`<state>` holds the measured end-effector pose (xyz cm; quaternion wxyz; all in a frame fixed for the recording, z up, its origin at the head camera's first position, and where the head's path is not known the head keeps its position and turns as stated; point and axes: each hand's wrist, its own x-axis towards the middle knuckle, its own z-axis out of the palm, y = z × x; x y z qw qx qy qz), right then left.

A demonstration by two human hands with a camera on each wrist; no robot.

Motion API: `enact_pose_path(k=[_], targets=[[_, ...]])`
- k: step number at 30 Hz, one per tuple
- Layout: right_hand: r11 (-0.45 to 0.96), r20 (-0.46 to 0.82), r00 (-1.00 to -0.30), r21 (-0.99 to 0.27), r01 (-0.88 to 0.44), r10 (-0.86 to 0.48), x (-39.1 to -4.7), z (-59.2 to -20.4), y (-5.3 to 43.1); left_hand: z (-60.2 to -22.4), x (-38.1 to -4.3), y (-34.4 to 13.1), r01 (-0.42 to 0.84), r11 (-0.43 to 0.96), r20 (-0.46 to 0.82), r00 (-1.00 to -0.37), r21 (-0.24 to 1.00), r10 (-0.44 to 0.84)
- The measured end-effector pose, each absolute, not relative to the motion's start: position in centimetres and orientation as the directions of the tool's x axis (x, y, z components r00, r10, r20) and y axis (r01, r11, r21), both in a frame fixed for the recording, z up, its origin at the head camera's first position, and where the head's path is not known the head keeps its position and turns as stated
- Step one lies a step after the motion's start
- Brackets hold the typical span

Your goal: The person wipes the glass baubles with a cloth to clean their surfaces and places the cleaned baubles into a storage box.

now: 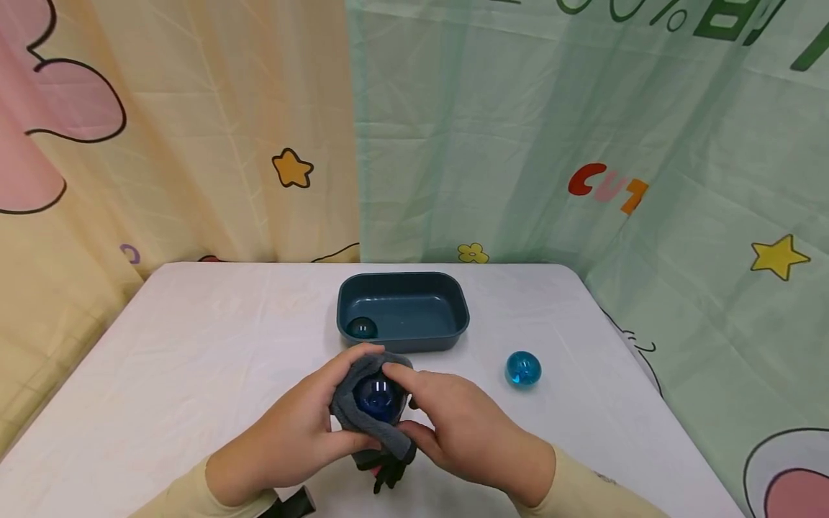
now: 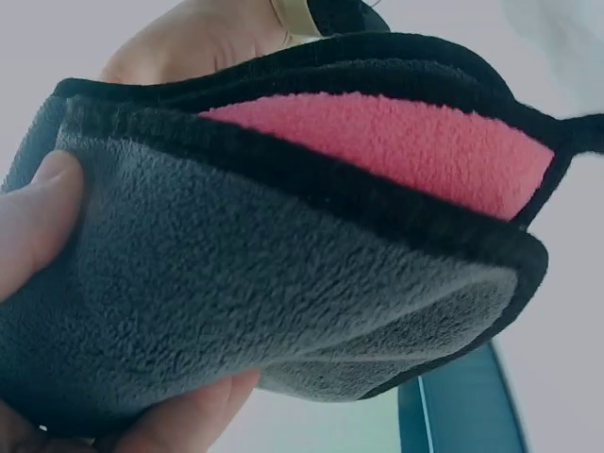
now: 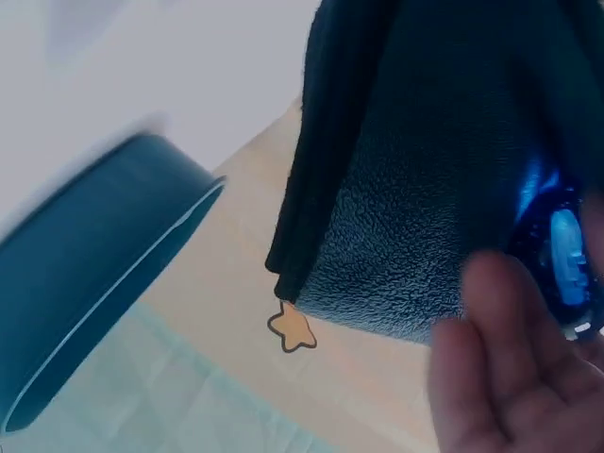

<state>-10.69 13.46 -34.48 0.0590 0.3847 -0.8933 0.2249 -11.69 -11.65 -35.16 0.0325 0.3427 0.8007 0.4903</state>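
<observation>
A dark blue glass ball (image 1: 378, 400) sits in the folds of a grey cloth (image 1: 346, 409) in front of the bin. My left hand (image 1: 291, 432) grips the cloth from the left, thumb below and fingers behind. From the other side my right hand (image 1: 469, 424) pinches the ball between thumb and forefinger, at the cloth's opening. The left wrist view shows the cloth's black edging and a pink inner face (image 2: 406, 142). In the right wrist view the shiny ball (image 3: 568, 255) is partly hidden by the fingers.
A dark teal rectangular bin (image 1: 414, 344) stands behind the hands, with a dark green glass ball (image 1: 361, 328) in its near left corner. A light blue glass ball (image 1: 523, 369) lies on the white table (image 1: 194, 345) to the right. Printed curtains (image 1: 453, 144) enclose the back and sides.
</observation>
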Motion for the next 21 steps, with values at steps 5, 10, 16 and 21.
enact_pose_path(k=[5,10,16,21], targets=[[0.608,0.321,-0.669,-0.279,-0.743,-0.67,-10.47,-34.63,13.27,-35.09,-11.53,-11.62,0.524,0.355,0.248,-0.767,0.774,0.591],[0.529,0.122,-0.756,-0.644,-0.553,-0.643,-11.03,-34.92,13.12,-35.21,-11.33,-11.48,0.532,0.424,0.215,-0.773,0.733,0.597],[0.581,0.093,-0.778,-0.612,-0.537,-0.622,-11.37,-35.21,12.83,-35.62,-11.51,-11.73,0.527,0.396,0.236,-0.776,0.752,0.585],[0.643,0.096,-0.756,-0.465,-0.609,-0.647,-11.06,-34.6,12.79,-35.68,-11.66,-12.06,0.506,0.338,0.246,-0.775,0.794,0.582]])
